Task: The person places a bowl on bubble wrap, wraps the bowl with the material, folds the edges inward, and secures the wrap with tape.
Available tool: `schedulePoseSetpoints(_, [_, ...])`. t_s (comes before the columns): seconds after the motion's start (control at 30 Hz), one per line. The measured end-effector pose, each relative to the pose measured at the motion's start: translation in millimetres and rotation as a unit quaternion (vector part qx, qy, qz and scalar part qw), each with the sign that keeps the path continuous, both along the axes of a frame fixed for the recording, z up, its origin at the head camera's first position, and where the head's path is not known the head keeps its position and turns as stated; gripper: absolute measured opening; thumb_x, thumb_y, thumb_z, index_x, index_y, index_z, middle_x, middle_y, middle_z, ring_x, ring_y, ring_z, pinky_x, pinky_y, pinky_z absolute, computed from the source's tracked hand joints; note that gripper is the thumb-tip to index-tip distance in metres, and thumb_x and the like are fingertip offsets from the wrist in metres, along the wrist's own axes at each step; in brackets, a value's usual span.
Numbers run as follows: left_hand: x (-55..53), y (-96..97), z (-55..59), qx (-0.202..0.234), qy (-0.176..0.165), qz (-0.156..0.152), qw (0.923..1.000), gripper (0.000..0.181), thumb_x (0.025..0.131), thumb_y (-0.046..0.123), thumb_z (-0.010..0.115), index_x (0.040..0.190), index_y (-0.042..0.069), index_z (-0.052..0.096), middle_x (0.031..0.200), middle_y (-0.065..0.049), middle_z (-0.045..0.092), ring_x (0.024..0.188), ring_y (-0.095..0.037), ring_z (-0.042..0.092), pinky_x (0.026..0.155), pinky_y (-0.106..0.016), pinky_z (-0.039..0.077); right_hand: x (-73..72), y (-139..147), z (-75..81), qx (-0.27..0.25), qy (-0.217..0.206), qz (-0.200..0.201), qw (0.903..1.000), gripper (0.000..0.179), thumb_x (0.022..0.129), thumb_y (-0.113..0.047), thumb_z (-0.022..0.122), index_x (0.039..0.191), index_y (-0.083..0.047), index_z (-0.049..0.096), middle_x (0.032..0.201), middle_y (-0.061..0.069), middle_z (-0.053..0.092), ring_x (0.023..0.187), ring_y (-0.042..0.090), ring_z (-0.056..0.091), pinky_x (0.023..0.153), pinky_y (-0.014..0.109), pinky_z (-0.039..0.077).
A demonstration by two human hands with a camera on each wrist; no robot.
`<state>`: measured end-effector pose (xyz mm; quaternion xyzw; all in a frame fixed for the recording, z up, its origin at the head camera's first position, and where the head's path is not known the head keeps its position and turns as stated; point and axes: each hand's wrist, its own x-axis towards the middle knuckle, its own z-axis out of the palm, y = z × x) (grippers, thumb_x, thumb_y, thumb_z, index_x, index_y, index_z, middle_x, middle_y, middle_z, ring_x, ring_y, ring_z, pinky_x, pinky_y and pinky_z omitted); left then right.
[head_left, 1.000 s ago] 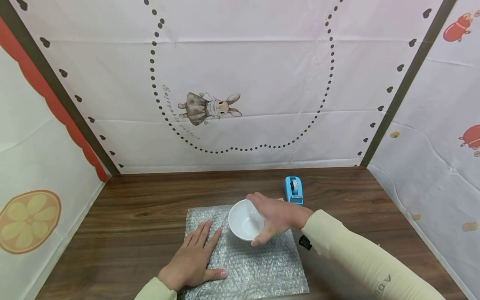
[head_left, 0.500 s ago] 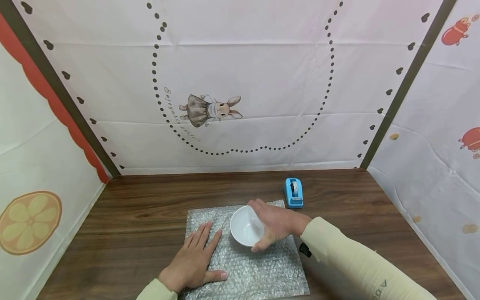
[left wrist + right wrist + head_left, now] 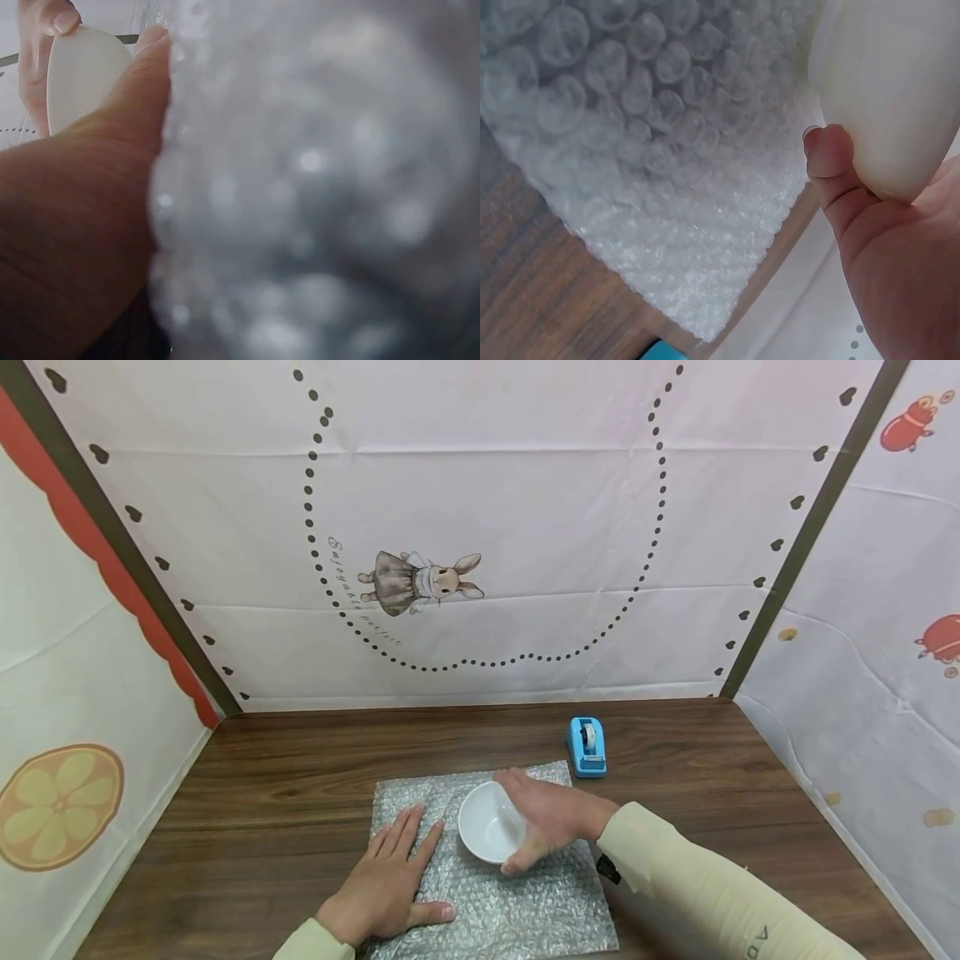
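Note:
A white bowl is held in my right hand, mouth up, over the upper middle of a sheet of bubble wrap. Fingers grip its far right rim and the thumb its near side. In the right wrist view the smooth outer wall of the bowl shows close to the bubbles, with a digit pressed against it. My left hand lies flat on the left part of the sheet, fingers spread, left of the bowl. Blurred bubble wrap fills most of the left wrist view.
A blue tape dispenser stands just beyond the sheet's far right corner. The brown wooden table extends on both sides of the sheet. White printed cloth walls rise at the back, left and right.
My right hand has brought the bowl slightly down and nearer to me over the bubble wrap. The left hand stays flat in place.

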<state>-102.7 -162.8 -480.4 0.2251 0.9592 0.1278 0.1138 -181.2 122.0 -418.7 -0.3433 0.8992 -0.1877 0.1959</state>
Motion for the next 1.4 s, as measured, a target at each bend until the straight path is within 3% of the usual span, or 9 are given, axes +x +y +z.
schedulePoseSetpoints(0.07, [-0.6, -0.2, -0.3, 0.0, 0.0, -0.002, 1.0, 0.12, 0.079, 0.092, 0.05, 0.166, 0.012, 0.028, 0.175, -0.023, 0.009, 0.163, -0.043, 0.011, 0.127, -0.066, 0.019, 0.6, -0.5, -1.3, 0.002, -0.002, -0.002, 1.0, 0.126, 0.068, -0.061, 0.087, 0.162, -0.005, 0.024, 0.146, 0.009, 0.047, 0.112, 0.013, 0.057, 0.093, 0.028, 0.054])
schedulePoseSetpoints(0.37, [3.5, 3.9, 12.2, -0.008, -0.011, 0.007, 0.9999, 0.114, 0.081, 0.08, 0.065, 0.165, 0.01, 0.03, 0.174, -0.025, 0.011, 0.162, -0.044, 0.013, 0.127, -0.065, 0.021, 0.9, -1.7, -5.1, 0.005, 0.011, 0.004, 0.9999, 0.125, 0.068, -0.062, 0.087, 0.161, -0.004, 0.025, 0.142, 0.007, 0.049, 0.112, 0.013, 0.057, 0.093, 0.027, 0.054])
schedulePoseSetpoints(0.77, [-0.3, -0.7, -1.4, 0.017, 0.011, -0.006, 0.9998, 0.12, 0.079, 0.092, 0.051, 0.165, 0.011, 0.029, 0.174, -0.024, 0.011, 0.161, -0.045, 0.014, 0.126, -0.067, 0.02, -0.5, -1.4, -8.9, 0.024, 0.029, 0.014, 0.9992, 0.127, 0.07, -0.064, 0.084, 0.161, -0.001, 0.024, 0.147, 0.011, 0.047, 0.117, 0.016, 0.058, 0.098, 0.032, 0.055])
schedulePoseSetpoints(1.07, [3.2, 1.8, 8.8, 0.007, -0.004, 0.009, 0.9999, 0.114, 0.081, 0.081, 0.064, 0.164, 0.009, 0.032, 0.173, -0.027, 0.012, 0.161, -0.047, 0.013, 0.126, -0.068, 0.02, -1.0, -3.0, -5.6, 0.022, 0.018, 0.012, 0.9995, 0.128, 0.071, -0.066, 0.084, 0.164, -0.005, 0.021, 0.153, 0.01, 0.043, 0.121, 0.016, 0.057, 0.1, 0.033, 0.055])
schedulePoseSetpoints(1.4, [5.8, 3.3, 11.7, 0.001, 0.001, 0.01, 1.0, 0.114, 0.081, 0.08, 0.065, 0.164, 0.01, 0.032, 0.174, -0.025, 0.014, 0.162, -0.044, 0.016, 0.126, -0.066, 0.023, -0.3, -0.1, -5.2, 0.025, -0.018, -0.001, 0.9995, 0.133, 0.071, -0.069, 0.084, 0.167, -0.008, 0.014, 0.167, 0.009, 0.031, 0.135, 0.02, 0.053, 0.106, 0.038, 0.053])
